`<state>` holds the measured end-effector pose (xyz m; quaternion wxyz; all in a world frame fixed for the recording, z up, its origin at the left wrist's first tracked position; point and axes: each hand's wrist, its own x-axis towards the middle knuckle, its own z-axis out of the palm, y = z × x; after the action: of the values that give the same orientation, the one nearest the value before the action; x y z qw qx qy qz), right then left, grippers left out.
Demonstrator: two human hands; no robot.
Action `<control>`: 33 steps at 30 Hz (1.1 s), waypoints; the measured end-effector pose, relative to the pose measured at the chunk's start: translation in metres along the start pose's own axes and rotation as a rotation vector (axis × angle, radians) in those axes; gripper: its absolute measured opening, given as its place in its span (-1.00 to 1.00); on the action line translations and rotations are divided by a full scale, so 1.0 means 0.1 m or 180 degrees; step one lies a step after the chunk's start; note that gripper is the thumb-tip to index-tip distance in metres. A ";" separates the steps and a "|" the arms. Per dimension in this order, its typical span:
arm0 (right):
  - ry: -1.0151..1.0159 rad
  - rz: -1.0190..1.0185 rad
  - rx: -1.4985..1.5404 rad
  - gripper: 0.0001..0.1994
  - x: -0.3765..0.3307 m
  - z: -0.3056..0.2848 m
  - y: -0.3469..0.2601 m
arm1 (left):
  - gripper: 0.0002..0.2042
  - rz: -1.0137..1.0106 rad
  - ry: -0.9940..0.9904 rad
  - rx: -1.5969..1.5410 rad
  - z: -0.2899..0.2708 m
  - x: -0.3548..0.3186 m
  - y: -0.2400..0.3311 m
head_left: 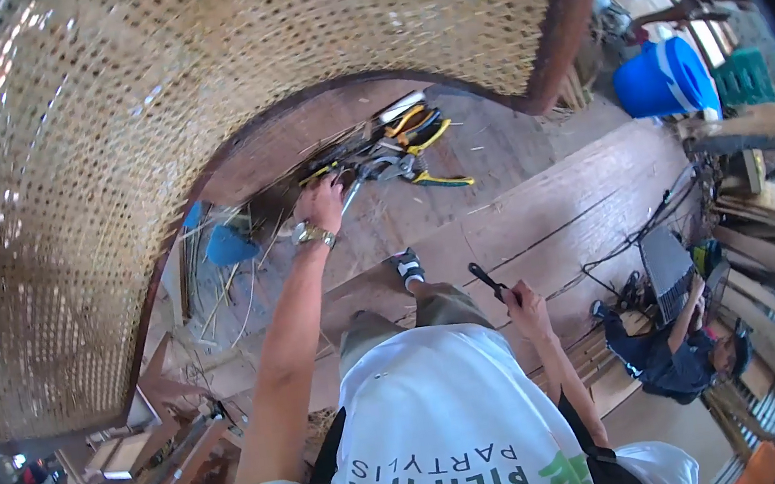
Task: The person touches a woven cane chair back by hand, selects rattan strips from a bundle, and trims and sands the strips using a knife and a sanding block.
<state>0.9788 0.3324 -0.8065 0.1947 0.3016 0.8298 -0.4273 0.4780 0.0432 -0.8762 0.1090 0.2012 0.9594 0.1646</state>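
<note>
- Tools lay in a heap of yellow-and-black-handled pliers and cutters on the brown wooden floor, just beyond the left hand.
- That hand, with a metal wristwatch at the wrist, reached into the heap's near edge with fingers curled; whether they gripped anything could not be told.
- The right hand hung low, closed around a slim dark-handled tool.
- A large woven cane panel with a curved dark wooden frame arched above both hands.
- Judged step: picking a tool; closing on one handle would need care among its tangled neighbours.
</note>
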 end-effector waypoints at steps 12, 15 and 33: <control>0.1094 0.0138 0.0441 -0.67 -1.08 -1.14 0.36 | -0.55 0.0002 -0.0133 0.0602 0.16 -0.68 1.19; 0.1101 0.0600 0.0476 -0.67 -1.60 -1.02 0.47 | -0.60 0.0073 -0.0065 0.0602 0.14 -0.88 1.32; 0.1172 0.0844 0.1138 -0.66 -2.95 -0.01 0.21 | -0.71 -0.0152 -0.0614 0.0173 -0.37 -1.28 0.62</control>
<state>1.2117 0.2442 -0.6476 0.0387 0.5095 0.7160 -0.4756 0.6042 0.0326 -0.8019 0.1992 0.1961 0.9531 0.1158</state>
